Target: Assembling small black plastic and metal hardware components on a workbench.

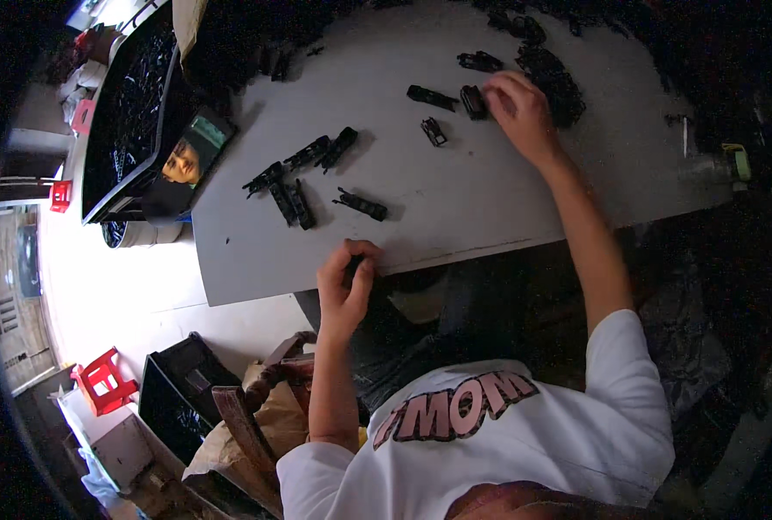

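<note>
My right hand (521, 111) reaches over the far part of the grey table (316, 260), its fingers bent around the right side of a small black plastic part (472, 102). Near the front edge, my left hand (346, 282) is curled, thumb against fingers; a dark spot shows between them, too hidden to name. Close to the right hand lie a long black part (431, 97), another black part (479, 61) and a small open-framed black piece (433, 132). Beyond my left hand are a single black part (361, 204) and a cluster of similar parts (292, 201).
A dark heap (559, 87) of small pieces lies right of my right hand. At the left, a large black bin (130, 130) holds many black pieces, with a phone (197, 160) propped against it. Below stand a red stool (106, 381) and a black crate (186, 368).
</note>
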Tool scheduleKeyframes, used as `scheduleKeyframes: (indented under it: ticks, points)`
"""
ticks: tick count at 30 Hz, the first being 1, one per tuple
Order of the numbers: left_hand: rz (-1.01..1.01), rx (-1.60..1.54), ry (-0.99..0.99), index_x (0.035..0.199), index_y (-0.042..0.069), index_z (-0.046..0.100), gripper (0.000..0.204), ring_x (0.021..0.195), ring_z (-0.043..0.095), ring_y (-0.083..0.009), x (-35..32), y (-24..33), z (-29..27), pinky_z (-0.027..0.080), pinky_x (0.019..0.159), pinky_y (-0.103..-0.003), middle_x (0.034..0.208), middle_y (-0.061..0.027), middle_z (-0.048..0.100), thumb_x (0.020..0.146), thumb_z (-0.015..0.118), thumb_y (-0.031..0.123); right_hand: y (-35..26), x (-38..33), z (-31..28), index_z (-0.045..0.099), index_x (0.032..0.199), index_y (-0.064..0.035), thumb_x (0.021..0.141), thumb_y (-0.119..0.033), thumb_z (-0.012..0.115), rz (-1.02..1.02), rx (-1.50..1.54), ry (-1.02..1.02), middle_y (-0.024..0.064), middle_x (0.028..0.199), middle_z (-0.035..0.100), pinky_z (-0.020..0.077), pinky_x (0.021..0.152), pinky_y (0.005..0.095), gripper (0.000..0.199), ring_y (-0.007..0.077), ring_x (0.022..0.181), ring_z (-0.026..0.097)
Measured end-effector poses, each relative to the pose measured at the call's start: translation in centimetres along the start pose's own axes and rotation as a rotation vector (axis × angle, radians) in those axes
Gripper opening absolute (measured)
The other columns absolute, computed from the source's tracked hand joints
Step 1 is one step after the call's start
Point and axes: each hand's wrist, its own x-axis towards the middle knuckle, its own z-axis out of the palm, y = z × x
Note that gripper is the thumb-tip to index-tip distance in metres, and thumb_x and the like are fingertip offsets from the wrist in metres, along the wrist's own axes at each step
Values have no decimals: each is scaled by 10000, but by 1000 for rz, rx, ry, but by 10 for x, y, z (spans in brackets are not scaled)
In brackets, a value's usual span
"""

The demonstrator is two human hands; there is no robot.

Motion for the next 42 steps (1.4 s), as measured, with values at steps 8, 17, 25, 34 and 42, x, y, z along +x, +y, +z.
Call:
scheduleKeyframes:
  ticks: [8, 17, 25, 34, 42]
  points:
    - [174, 278, 87, 934, 3, 564, 206, 686, 530, -237, 4, -6, -9, 431, 634, -267, 882, -119, 542, 755, 478, -53, -25, -6, 16, 583, 847, -45, 816, -195, 646, 255, -333, -67, 101, 909, 601, 477, 685, 357, 166, 257, 807, 611]
    - [121, 1066, 70, 1190, 144, 523, 396, 760, 644, -281, 34, 5, -11, 503, 585, -380, 1205, -45, 523, 801, 535, 73, -27, -26, -1, 601, 903, -54, 860, -171, 608, 303, -402, 2, 98, 850, 631, 502, 648, 341, 125, 235, 745, 626]
    - [165, 1028, 18, 1094, 130, 544, 289, 723, 640, -278, 37, 1, -10, 506, 566, -387, 1126, -12, 532, 806, 540, 101, -15, -36, 1, 602, 951, -50, 857, -161, 629, 131, -610, -45, 67, 966, 636, 518, 728, 338, 148, 227, 894, 615]
    - [212, 867, 15, 1017, 135, 586, 231, 732, 628, -295, 38, -5, 3, 503, 583, -406, 1079, -27, 547, 794, 615, 189, -10, -40, -1, 597, 1003, -35, 836, -158, 646, 133, -663, -39, 101, 929, 640, 512, 738, 346, 213, 255, 887, 621]
    - [171, 621, 64, 1041, 97, 604, 263, 796, 609, -317, 33, 4, -2, 493, 638, -366, 940, -80, 602, 782, 645, 115, -18, -40, 1, 587, 1002, -28, 837, -139, 642, 204, -486, 95, 119, 949, 628, 501, 732, 358, 206, 274, 894, 615]
